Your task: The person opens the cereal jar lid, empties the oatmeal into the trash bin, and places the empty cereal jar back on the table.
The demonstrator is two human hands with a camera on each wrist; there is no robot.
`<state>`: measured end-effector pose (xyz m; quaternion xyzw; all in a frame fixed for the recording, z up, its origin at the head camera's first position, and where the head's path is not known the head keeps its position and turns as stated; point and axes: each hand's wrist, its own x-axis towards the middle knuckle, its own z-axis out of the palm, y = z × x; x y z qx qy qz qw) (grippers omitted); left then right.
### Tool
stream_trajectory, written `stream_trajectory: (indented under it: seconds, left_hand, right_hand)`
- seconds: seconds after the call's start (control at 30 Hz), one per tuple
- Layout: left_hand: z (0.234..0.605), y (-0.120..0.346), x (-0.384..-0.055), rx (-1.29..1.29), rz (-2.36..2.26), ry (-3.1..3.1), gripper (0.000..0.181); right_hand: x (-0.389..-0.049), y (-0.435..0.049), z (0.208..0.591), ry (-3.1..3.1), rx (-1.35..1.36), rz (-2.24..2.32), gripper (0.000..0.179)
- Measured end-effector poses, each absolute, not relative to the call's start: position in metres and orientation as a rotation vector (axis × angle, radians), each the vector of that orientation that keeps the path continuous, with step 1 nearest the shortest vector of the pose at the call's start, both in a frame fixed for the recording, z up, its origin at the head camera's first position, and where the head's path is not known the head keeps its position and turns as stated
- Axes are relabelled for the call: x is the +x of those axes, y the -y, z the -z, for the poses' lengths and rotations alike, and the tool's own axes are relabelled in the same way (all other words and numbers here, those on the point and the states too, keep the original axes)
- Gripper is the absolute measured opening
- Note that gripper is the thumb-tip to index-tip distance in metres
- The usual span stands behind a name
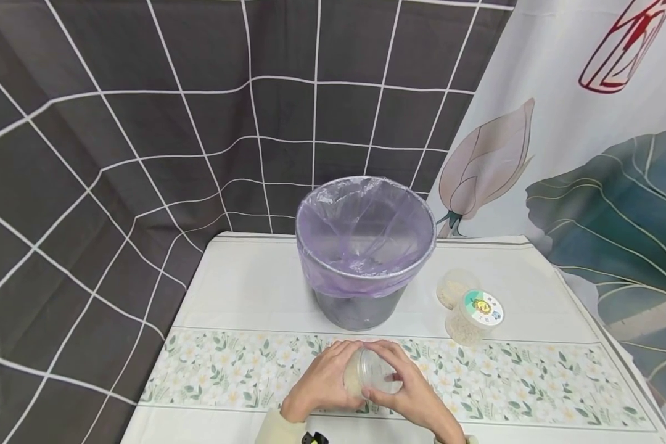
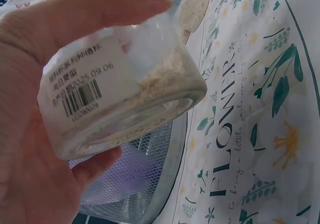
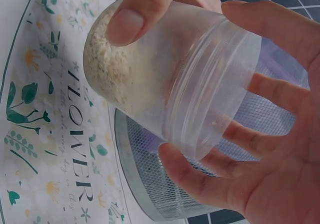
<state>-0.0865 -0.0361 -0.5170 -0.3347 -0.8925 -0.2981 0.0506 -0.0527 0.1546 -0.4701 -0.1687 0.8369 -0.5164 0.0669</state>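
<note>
Between both hands, a clear plastic jar (image 1: 353, 374) with pale, husk-like grains inside lies tilted on its side above the floral cloth. My left hand (image 1: 323, 377) grips its grain-filled base end, thumb on one side. The fingers and thumb of my right hand (image 1: 416, 394) curl round the see-through top end, past the ridged ring. A printed label (image 2: 77, 82) with a barcode shows on the jar in the left wrist view. Grains (image 3: 107, 59) gather toward the base in the right wrist view.
A mesh bin (image 1: 355, 308) lined with a purple plastic bag (image 1: 333, 283) stands just beyond the hands. To its right are a jar with a printed lid (image 1: 483, 308) and another grain-holding container (image 1: 449, 293). Dark grid-patterned fabric (image 1: 211, 117) hangs behind the table.
</note>
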Motion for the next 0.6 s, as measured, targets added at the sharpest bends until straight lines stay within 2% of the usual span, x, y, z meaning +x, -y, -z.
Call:
stream_trajectory:
  seconds: [0.2,0.4,0.6]
  left_hand:
    - [0.519,0.035,-0.085,-0.998,0.807,2.665,0.091]
    - [0.526,0.032,-0.083,-0.988,0.711,2.495,0.077]
    - [0.529,0.027,-0.081,-0.953,0.668,2.418,0.072]
  right_hand:
    - [-0.055,-0.158,0.479,-2.541,-0.540,1.537,0.069]
    - [-0.057,-0.162,0.488,-2.515,-0.583,1.565,0.071]
    - [-0.057,-0.158,0.487,-2.498,-0.417,1.579,0.076]
